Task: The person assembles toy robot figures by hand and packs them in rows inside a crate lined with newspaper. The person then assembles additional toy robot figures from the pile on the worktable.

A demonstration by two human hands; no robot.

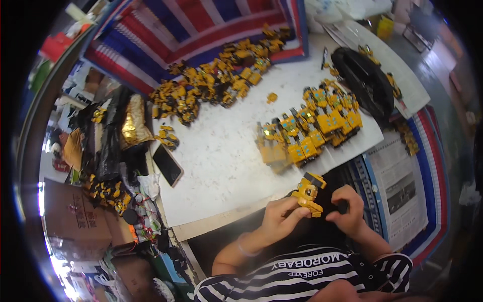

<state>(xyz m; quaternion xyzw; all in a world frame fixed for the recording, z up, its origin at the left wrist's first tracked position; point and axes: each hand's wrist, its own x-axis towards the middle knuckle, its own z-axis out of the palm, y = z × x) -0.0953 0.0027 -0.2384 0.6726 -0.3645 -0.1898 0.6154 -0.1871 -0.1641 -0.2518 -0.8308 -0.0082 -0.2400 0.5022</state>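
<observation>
My left hand (280,217) grips a yellow toy robot (308,195) with black and grey parts between thumb and fingers, above my lap just off the table's near edge. Close to its right is my right hand (349,210), fingers curved and thumb apart from them, with nothing visible in it and not touching the toy. Beyond the hands, several similar yellow toys (329,121) stand packed in rows on the white table (221,161). A loose yellow piece (272,97) lies farther back.
A heap of yellow toy parts (216,75) spills from a striped fabric-lined container (166,25) at the back. A phone (167,165) lies at the table's left edge. A black bag (363,83) sits at the right. A cardboard box (75,221) stands at the left.
</observation>
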